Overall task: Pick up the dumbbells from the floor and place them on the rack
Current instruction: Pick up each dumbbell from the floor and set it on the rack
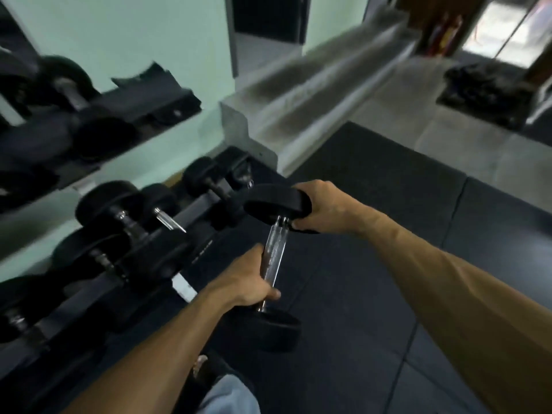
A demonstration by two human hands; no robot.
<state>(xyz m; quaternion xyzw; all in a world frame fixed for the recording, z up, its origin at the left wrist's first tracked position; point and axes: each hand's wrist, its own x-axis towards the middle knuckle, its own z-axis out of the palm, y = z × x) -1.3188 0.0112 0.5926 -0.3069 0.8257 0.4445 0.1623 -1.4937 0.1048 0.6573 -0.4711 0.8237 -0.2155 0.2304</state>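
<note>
Object: black rubber-headed dumbbell with chrome handle (273, 258), held above the floor, just right of the black steel rack (191, 216).
Left hand (251, 282): fingers wrapped round the handle.
Right hand (324, 207): fingers curled round the far head.
Axis: runs away from the person; rack lies nearer the left hand.

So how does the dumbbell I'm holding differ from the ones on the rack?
The held dumbbell is gripped by the left hand on its handle and the right hand on its far head, above the floor; the racked dumbbells rest untouched on the rack. All have black heads and metal handles.
</note>
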